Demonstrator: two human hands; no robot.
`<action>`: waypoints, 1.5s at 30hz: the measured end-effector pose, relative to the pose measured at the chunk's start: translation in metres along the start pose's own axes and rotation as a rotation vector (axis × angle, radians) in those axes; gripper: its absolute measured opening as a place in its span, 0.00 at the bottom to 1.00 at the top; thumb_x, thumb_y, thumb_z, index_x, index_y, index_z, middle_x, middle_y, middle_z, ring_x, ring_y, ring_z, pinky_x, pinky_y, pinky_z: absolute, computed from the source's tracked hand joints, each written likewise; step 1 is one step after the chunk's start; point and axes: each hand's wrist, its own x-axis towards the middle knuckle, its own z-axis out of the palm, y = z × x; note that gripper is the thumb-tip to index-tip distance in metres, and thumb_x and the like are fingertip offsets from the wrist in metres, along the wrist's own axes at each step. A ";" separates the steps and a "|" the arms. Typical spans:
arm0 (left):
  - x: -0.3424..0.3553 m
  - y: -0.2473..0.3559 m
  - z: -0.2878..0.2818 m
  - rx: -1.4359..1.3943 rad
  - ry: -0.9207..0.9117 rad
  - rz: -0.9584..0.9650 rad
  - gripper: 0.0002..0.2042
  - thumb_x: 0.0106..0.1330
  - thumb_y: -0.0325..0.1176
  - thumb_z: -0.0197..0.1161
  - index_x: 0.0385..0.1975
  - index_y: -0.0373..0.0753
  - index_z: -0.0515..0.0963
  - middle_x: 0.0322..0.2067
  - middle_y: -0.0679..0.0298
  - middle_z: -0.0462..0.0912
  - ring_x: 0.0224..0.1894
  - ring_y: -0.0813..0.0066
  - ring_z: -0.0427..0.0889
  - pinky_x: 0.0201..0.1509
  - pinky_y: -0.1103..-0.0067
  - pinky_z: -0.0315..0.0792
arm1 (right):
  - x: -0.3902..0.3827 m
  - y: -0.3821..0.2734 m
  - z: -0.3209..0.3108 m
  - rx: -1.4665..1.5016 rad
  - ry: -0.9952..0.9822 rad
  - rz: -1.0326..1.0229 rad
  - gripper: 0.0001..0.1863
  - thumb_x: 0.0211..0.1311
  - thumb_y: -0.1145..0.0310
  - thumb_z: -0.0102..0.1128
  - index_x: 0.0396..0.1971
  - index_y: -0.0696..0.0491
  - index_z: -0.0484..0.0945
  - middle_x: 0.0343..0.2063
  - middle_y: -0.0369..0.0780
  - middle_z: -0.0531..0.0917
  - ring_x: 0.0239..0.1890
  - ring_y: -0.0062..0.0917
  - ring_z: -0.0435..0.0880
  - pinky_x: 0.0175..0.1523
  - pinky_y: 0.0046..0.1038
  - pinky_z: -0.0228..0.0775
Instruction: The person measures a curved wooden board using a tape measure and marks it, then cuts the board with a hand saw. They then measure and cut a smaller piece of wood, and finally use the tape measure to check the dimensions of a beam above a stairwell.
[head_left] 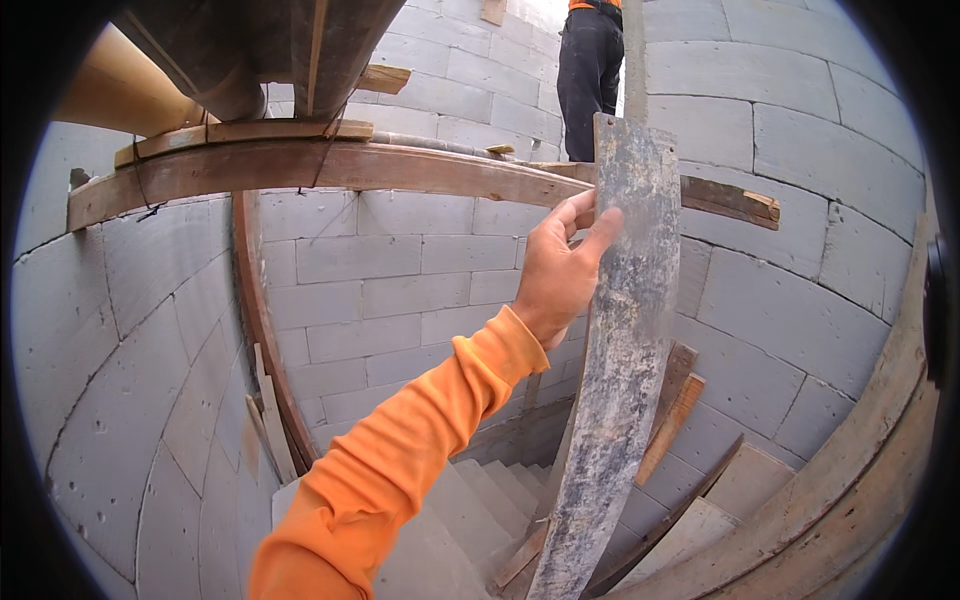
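Observation:
My left hand [562, 262], in an orange sleeve, grips a long weathered board [632, 270] by its left edge near the top. The thumb presses on the near face while the fingers curl around the edge. Grey and white stains cover the board, which stands nearly upright, slightly tilted, and runs down past the lower edge of the picture. A few small holes or nail heads show at its top end. Behind its upper part passes a horizontal wooden beam [420, 168]. My right hand is out of the picture.
Below, concrete stairs [480, 510] descend between grey block walls [380, 260]. Planks [690, 530] lean at the lower right. Pipe-like lengths [200, 60] rest overhead on the beam at the upper left. A person [590, 80] in dark trousers stands beyond the beam.

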 end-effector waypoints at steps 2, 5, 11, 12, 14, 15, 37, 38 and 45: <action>0.002 0.000 -0.006 0.001 -0.056 0.042 0.29 0.76 0.38 0.62 0.69 0.27 0.63 0.55 0.55 0.80 0.53 0.78 0.81 0.59 0.80 0.75 | 0.037 -0.024 -0.028 0.188 0.021 -0.014 0.17 0.75 0.56 0.53 0.46 0.55 0.81 0.32 0.40 0.83 0.32 0.33 0.80 0.37 0.34 0.74; -0.017 -0.010 -0.018 0.279 -0.005 0.078 0.30 0.75 0.39 0.63 0.70 0.29 0.63 0.61 0.53 0.76 0.56 0.70 0.81 0.62 0.76 0.75 | 0.105 -0.094 -0.123 0.407 0.133 -0.045 0.17 0.76 0.58 0.53 0.51 0.56 0.80 0.33 0.37 0.81 0.34 0.27 0.78 0.39 0.29 0.73; -0.162 0.009 -0.059 0.332 -0.242 -0.143 0.19 0.75 0.33 0.63 0.61 0.32 0.73 0.57 0.56 0.77 0.57 0.65 0.84 0.62 0.72 0.77 | 0.220 -0.253 -0.335 0.824 0.405 0.059 0.34 0.79 0.43 0.48 0.26 0.61 0.81 0.21 0.31 0.78 0.27 0.17 0.76 0.33 0.28 0.68; -0.191 -0.002 -0.071 0.264 -0.258 -0.214 0.18 0.75 0.32 0.62 0.60 0.32 0.74 0.56 0.57 0.77 0.57 0.65 0.84 0.62 0.73 0.77 | 0.232 -0.276 -0.370 0.874 0.368 0.107 0.33 0.78 0.42 0.50 0.28 0.61 0.81 0.23 0.33 0.80 0.27 0.17 0.76 0.32 0.27 0.69; -0.252 -0.001 -0.100 0.264 -0.229 -0.439 0.16 0.75 0.31 0.61 0.58 0.32 0.76 0.56 0.57 0.78 0.56 0.65 0.85 0.61 0.74 0.77 | 0.265 -0.321 -0.408 0.977 0.241 0.167 0.33 0.76 0.40 0.51 0.33 0.61 0.82 0.27 0.34 0.82 0.28 0.16 0.77 0.32 0.25 0.69; -0.279 0.002 -0.111 0.270 -0.163 -0.588 0.15 0.75 0.32 0.62 0.58 0.32 0.76 0.55 0.57 0.80 0.55 0.66 0.85 0.61 0.75 0.77 | 0.285 -0.337 -0.420 0.987 0.189 0.190 0.34 0.75 0.39 0.51 0.36 0.61 0.83 0.28 0.35 0.82 0.28 0.16 0.77 0.32 0.25 0.69; -0.904 -0.024 -0.236 1.780 0.221 -0.715 0.12 0.69 0.41 0.66 0.36 0.37 0.81 0.31 0.60 0.85 0.28 0.66 0.83 0.27 0.67 0.74 | 0.597 -0.535 -0.494 0.832 0.124 0.037 0.30 0.75 0.35 0.43 0.27 0.47 0.75 0.15 0.31 0.66 0.12 0.19 0.56 0.18 0.28 0.42; -0.906 -0.027 -0.237 1.861 0.130 -0.653 0.12 0.69 0.41 0.66 0.37 0.37 0.81 0.31 0.60 0.85 0.28 0.67 0.83 0.26 0.67 0.74 | 0.600 -0.536 -0.495 0.838 0.113 0.035 0.30 0.75 0.35 0.43 0.27 0.47 0.75 0.15 0.31 0.66 0.12 0.19 0.56 0.18 0.28 0.42; -0.895 -0.090 -0.234 1.151 0.960 -1.036 0.13 0.68 0.41 0.66 0.39 0.35 0.80 0.31 0.59 0.85 0.28 0.67 0.84 0.27 0.68 0.77 | 0.642 -0.562 -0.523 0.808 0.080 -0.008 0.29 0.76 0.37 0.43 0.29 0.48 0.75 0.15 0.31 0.67 0.12 0.19 0.56 0.18 0.28 0.42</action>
